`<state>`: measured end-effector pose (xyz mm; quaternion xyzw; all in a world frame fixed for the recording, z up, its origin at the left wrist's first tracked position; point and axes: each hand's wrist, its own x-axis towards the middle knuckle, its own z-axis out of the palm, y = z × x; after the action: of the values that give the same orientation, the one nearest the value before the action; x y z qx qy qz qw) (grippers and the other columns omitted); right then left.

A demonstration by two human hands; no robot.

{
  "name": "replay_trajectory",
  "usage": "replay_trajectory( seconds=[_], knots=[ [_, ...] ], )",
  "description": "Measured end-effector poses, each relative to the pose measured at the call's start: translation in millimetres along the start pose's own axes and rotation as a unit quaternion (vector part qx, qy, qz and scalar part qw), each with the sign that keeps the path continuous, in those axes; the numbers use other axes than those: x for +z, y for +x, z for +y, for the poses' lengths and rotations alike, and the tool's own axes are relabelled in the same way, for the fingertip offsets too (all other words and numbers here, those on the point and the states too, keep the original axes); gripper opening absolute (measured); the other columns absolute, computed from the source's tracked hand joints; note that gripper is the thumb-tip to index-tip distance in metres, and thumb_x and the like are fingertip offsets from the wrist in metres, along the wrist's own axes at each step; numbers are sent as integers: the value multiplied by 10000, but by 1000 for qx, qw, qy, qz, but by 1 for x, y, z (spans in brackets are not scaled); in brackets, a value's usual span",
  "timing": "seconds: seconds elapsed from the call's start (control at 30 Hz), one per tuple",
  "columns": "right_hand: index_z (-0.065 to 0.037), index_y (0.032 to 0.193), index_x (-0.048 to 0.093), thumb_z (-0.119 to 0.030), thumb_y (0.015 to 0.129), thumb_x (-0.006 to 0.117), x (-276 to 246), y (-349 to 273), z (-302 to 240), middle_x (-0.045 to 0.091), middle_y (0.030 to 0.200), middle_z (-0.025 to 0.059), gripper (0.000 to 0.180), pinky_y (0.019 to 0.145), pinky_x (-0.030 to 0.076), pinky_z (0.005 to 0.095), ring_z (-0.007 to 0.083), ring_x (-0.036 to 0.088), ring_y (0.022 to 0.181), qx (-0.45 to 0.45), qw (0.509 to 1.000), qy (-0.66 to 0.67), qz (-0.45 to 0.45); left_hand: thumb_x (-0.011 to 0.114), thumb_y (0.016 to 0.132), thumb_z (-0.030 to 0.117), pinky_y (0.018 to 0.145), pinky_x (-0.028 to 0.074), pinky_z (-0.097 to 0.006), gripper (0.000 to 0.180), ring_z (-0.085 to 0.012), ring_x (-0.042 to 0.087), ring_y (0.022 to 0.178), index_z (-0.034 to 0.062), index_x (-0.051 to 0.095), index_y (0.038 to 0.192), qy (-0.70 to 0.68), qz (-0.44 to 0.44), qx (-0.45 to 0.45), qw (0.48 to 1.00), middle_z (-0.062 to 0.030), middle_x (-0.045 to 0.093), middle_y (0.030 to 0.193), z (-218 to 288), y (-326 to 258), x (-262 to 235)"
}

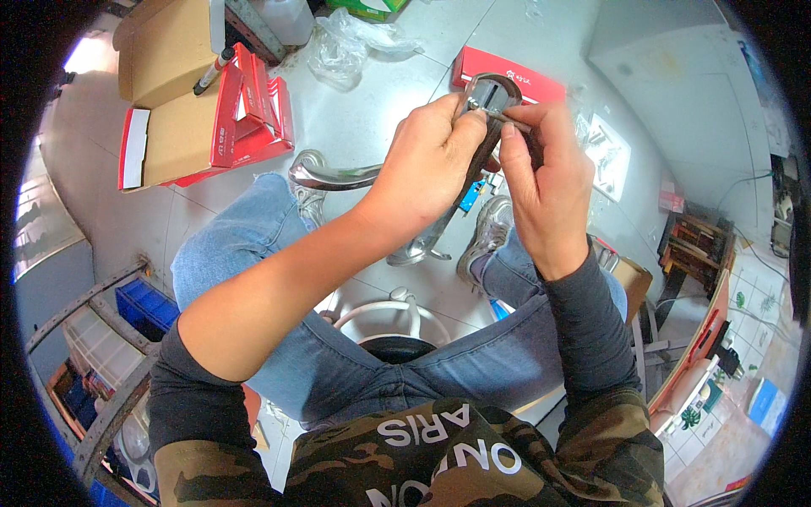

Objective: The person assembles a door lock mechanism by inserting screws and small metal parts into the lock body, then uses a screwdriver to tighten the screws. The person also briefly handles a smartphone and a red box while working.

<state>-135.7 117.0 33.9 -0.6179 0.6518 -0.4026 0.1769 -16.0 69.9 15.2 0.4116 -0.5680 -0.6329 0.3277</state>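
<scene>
Between my knees I hold up a shiny metal door handle with a long plate and a curved lever that points left. My left hand is closed round the plate, its thumb near the top end. My right hand is closed in a pinch beside that same end, thumb and forefinger close together. Something thin and dark shows at its fingertips, too small to name. Part of the plate is hidden behind my left hand, and its lower end shows above the floor.
At the left lies an open red cardboard box with a marker pen on it. A red box sits beyond my hands, near crumpled clear plastic. A metal rack with a blue bin stands at the lower left.
</scene>
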Motion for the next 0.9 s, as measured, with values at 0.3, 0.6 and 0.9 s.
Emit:
replay_trajectory(
  seconds=[0.3, 0.6, 0.9],
  knots=[
    [-14, 807, 521, -133, 807, 575, -5, 3, 0, 571, 629, 108, 130, 484, 415, 261, 158, 547, 511, 26, 998, 32, -41, 443, 862, 163, 511, 432, -331, 251, -194, 559, 536, -71, 517, 806, 51, 22, 24, 998, -146, 562, 591, -3, 4, -2],
    [-87, 723, 499, -299, 890, 468, -6, 5, -1, 328, 531, -82, 272, 397, 173, 183, 9, 248, 443, 233, 918, 300, -113, 446, 857, 136, 601, 420, -405, 218, -400, 535, 674, -72, 507, 839, 106, 6, 78, 991, -238, 547, 709, -4, 4, -2],
    [-8, 734, 517, -197, 842, 543, -5, 5, 10, 450, 554, 9, 219, 458, 316, 238, 67, 396, 521, 148, 977, 130, -76, 397, 909, 174, 590, 424, -277, 209, -126, 504, 648, -12, 491, 920, 154, -22, 100, 983, -75, 533, 717, -6, 5, -4]
  ],
)
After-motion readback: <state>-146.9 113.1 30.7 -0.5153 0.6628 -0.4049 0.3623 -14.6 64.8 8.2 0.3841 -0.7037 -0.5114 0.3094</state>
